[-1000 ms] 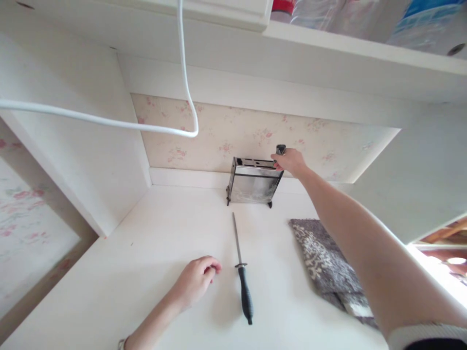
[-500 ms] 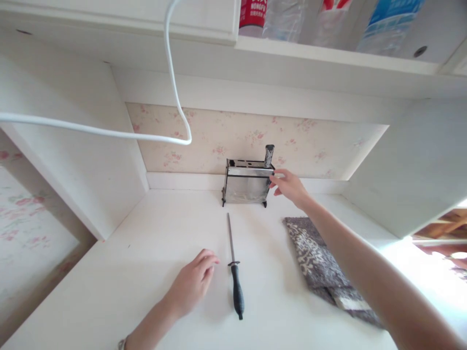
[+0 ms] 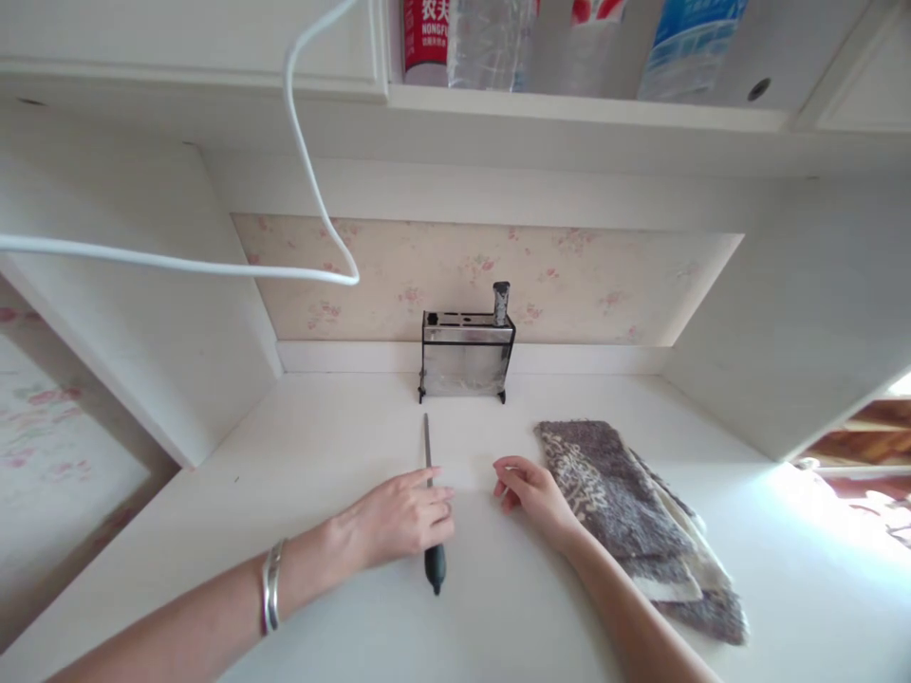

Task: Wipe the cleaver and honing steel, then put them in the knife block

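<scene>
A sharpening steel (image 3: 428,446) with a black handle lies on the white counter (image 3: 320,446), rod pointing away from me. My left hand (image 3: 402,518) lies over its handle, fingers curled around it. My right hand (image 3: 530,491) rests on the counter just right of the steel, fingers loosely bent, holding nothing. At the back wall stands a metal knife block (image 3: 464,357) with one dark knife handle (image 3: 501,302) sticking up from its right end.
A grey patterned cloth (image 3: 626,512) lies folded to the right of my right hand. A white cable (image 3: 313,190) loops down from above on the left. Bottles (image 3: 491,43) stand on the shelf overhead. White cabinet walls close in both sides.
My right hand left the knife block and came back to the counter beside the steel. My left hand moved right onto the steel's handle. The view tilted slightly.
</scene>
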Demonstrator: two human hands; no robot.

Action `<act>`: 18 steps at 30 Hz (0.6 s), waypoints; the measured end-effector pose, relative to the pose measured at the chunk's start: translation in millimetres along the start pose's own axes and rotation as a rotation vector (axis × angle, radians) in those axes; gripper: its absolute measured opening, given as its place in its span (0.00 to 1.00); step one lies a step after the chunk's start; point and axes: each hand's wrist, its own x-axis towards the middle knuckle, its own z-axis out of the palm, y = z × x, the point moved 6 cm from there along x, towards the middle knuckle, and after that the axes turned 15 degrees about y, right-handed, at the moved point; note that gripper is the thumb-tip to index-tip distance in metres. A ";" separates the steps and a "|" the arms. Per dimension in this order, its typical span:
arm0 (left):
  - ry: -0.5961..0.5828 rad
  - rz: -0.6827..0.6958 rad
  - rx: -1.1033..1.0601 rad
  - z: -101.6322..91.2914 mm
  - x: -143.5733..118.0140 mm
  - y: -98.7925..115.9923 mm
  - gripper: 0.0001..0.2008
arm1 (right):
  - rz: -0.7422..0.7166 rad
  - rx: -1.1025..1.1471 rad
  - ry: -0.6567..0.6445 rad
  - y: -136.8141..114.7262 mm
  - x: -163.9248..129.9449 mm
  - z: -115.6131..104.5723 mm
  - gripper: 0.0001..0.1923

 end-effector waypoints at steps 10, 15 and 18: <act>0.627 -0.579 -0.059 -160.7 115.6 -103.6 0.15 | -0.089 -0.151 -0.038 -1.9 -2.6 3.3 0.15; 0.903 -0.591 -0.021 -209.5 154.0 -138.2 0.15 | -0.109 -0.162 -0.048 0.0 -1.6 3.8 0.15; 0.941 -0.610 -0.030 -215.5 167.7 -159.0 0.11 | -0.115 -0.179 -0.051 1.1 -1.1 4.1 0.14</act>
